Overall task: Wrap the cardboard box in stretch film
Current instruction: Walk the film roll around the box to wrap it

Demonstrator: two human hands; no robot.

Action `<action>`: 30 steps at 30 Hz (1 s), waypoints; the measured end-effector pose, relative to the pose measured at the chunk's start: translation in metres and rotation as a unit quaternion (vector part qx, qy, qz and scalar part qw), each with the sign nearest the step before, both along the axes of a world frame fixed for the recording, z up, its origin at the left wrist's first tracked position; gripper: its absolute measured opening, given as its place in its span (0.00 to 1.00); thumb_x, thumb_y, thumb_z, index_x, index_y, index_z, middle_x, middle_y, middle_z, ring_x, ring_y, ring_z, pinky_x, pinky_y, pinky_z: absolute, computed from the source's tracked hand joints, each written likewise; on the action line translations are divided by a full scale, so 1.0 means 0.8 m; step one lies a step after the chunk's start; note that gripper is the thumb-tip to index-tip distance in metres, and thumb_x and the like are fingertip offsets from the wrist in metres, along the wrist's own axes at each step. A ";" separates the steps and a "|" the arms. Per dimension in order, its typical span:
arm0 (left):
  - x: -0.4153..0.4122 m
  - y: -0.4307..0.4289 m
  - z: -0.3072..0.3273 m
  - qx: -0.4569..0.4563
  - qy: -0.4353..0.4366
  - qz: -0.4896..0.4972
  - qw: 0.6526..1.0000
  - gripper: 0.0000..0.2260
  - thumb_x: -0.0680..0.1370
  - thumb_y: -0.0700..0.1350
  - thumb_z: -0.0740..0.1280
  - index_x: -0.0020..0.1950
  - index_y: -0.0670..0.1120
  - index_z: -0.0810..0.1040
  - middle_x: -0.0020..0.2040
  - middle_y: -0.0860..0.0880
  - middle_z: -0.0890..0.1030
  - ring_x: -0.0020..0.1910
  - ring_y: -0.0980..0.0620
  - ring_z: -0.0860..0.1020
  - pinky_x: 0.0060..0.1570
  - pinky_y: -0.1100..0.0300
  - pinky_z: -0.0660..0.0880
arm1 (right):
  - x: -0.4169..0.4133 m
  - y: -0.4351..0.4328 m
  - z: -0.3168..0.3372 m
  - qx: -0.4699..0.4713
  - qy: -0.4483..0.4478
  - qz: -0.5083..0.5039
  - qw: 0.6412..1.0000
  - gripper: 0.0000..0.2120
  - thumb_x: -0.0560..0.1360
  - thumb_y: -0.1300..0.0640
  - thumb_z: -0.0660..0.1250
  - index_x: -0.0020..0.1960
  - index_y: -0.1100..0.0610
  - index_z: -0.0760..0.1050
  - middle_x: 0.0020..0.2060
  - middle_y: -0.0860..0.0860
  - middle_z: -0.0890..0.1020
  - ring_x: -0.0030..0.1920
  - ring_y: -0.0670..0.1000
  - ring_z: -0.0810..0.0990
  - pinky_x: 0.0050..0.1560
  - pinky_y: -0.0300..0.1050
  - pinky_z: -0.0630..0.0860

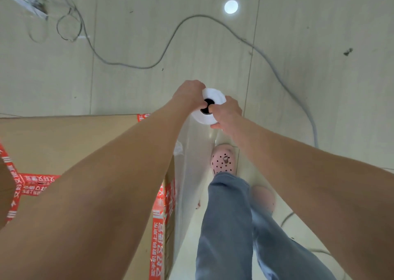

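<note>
Grips stretch film roll (210, 107) just off the far right corner of the cardboard box (64, 143), left hand (189, 94) and right hand (226, 111) curled over its rim into the core, with film (191, 162) hugging the box's right face

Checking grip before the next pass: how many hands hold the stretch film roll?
2: the left hand grips the stretch film roll on its left, the right hand on its right.

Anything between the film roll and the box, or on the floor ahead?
Nothing visible between the roll, gripped by left hand and right hand, and the cardboard box; film runs along its side. A grey cable crosses the floor ahead.
</note>
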State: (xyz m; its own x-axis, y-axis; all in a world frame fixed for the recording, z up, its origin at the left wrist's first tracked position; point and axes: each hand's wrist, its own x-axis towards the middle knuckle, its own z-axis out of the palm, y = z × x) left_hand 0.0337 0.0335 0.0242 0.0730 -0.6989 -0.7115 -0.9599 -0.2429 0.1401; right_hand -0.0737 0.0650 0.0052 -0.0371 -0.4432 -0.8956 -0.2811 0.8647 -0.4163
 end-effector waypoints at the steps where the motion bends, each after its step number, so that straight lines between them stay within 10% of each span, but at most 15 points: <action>1: 0.005 -0.003 -0.001 -0.001 0.002 0.004 1.000 0.05 0.71 0.42 0.68 0.39 0.45 0.72 0.41 0.47 0.76 0.43 0.45 0.76 0.38 0.58 0.69 | 0.005 -0.003 0.000 -0.006 0.015 0.014 1.000 0.27 0.70 0.55 0.69 0.67 0.51 0.68 0.53 0.51 0.76 0.38 0.56 0.81 0.24 0.39 0.73; 6: 0.030 -0.012 0.000 -0.013 0.014 0.051 0.999 0.14 0.68 0.42 0.69 0.31 0.45 0.64 0.31 0.49 0.69 0.36 0.46 0.73 0.31 0.59 0.68 | 0.028 -0.022 -0.002 -0.061 0.070 0.061 0.994 0.17 0.70 0.59 0.65 0.58 0.53 0.74 0.51 0.52 0.80 0.45 0.58 0.81 0.45 0.53 0.81; 15: 0.107 -0.025 -0.001 -0.009 -0.033 0.134 0.990 0.16 0.68 0.50 0.72 0.33 0.45 0.67 0.32 0.50 0.71 0.34 0.48 0.74 0.28 0.62 0.67 | 0.088 -0.065 0.008 -0.173 0.094 0.226 0.954 0.17 0.70 0.59 0.65 0.58 0.51 0.75 0.49 0.50 0.80 0.46 0.54 0.77 0.43 0.44 0.72; 24: 0.132 -0.043 -0.013 0.022 0.009 0.084 0.996 0.25 0.73 0.43 0.67 0.69 0.51 0.69 0.64 0.48 0.75 0.62 0.47 0.74 0.56 0.56 0.74 | 0.116 -0.055 -0.005 -0.007 -0.005 0.083 0.997 0.39 0.70 0.53 0.69 0.76 0.53 0.54 0.65 0.51 0.70 0.60 0.55 0.73 0.50 0.44 0.75; 30: 0.140 -0.052 -0.018 0.002 -0.014 0.043 0.999 0.04 0.71 0.42 0.65 0.45 0.46 0.74 0.44 0.48 0.77 0.43 0.47 0.74 0.38 0.58 0.68 | 0.131 -0.076 -0.014 -0.041 0.022 0.156 0.987 0.22 0.70 0.58 0.67 0.63 0.55 0.71 0.58 0.53 0.78 0.53 0.56 0.78 0.48 0.52 0.81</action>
State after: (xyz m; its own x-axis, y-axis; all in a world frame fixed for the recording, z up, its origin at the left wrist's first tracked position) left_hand 0.1455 -0.0078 0.0096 0.1522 -0.6862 -0.7113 -0.9387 -0.3255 0.1132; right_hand 0.0310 0.0044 -0.0056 0.0733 -0.5099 -0.8571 -0.5474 0.6978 -0.4620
